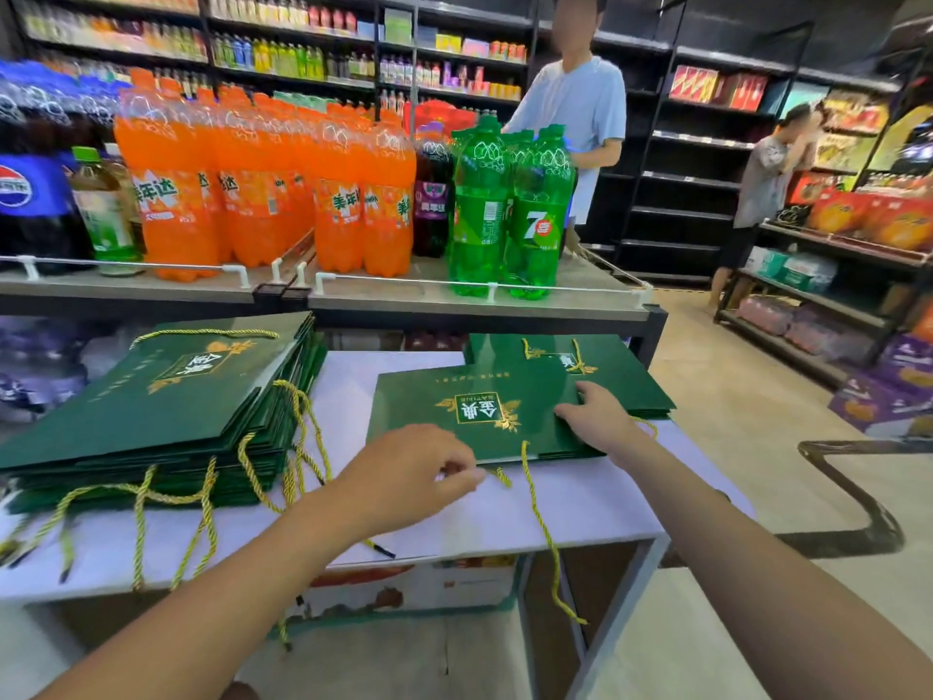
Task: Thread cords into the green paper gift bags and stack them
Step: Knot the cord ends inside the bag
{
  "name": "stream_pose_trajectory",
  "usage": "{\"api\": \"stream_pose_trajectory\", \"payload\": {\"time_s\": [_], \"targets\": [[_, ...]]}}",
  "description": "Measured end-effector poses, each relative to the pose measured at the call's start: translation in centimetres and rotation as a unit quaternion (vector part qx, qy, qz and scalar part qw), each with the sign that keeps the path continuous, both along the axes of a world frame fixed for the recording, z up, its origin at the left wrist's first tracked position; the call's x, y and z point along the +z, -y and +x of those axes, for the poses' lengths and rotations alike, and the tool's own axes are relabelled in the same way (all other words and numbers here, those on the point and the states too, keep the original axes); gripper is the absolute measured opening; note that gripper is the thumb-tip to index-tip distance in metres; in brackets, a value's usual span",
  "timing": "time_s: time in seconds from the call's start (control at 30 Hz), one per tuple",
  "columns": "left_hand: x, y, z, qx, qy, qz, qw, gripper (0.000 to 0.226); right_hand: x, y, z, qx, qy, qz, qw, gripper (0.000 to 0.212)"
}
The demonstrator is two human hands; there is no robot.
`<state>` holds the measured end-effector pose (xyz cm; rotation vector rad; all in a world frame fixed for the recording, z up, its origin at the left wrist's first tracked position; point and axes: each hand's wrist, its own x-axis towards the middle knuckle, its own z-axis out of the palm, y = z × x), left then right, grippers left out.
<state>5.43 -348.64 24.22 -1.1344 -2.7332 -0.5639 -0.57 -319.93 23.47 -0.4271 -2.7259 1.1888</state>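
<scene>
Two hands are working on one green gift bag (419, 416), which is lying flat mid-table on the white table (580, 512), logo facing up. Left hand (409, 472) is pinching the gold cord (537, 512) at the bag's 6 o'clock edge, with fingers curled onto it. The cord's long tail is hanging off the table's near edge toward 5 o'clock. Right hand (595, 414) is pressing flat on the bag's 3 o'clock side, fingers extended, gripping nothing. Corded bag stack (166, 411) is sitting at the table's 9 o'clock, handles trailing over the front edge. Second bag pile (621, 366) is lying at 1 o'clock, partly under the worked bag. Soda bottles (262, 194) are standing on the shelf at 12 o'clock.
</scene>
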Motion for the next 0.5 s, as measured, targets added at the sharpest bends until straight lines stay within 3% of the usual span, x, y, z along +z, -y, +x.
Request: {"api": "stream_pose_trajectory", "payload": {"time_s": [0.07,0.13,0.2,0.33,0.4,0.5], "targets": [[-1.0,0.4,-1.5,-0.008,-0.070,0.009,0.997,0.021,-0.3,-0.4,0.3,0.004,0.005,0.134,0.991,0.040],[-1.9,1.5,-3.1,0.009,-0.073,0.006,0.997,0.022,-0.2,-0.7,1.2,0.015,-0.016,0.230,0.973,0.050],[-2.7,2.4,-4.2,0.039,-0.059,-0.014,0.997,0.029,0.2,-1.1,2.4,0.114,-0.078,0.267,0.954,0.051],[-4.0,3.3,-5.0,0.064,-0.028,-0.033,0.997,0.037,0.4,-0.5,4.8,0.340,-0.163,0.411,0.830,0.056],[-4.7,3.3,-5.2,0.062,-0.009,-0.026,0.998,0.039,0.0,0.1,5.4,0.390,-0.182,0.434,0.791,0.045],[-5.3,3.3,-5.3,0.061,-0.012,-0.027,0.998,0.042,-0.2,1.7,6.2,0.431,-0.207,0.383,0.790,0.019]]}}
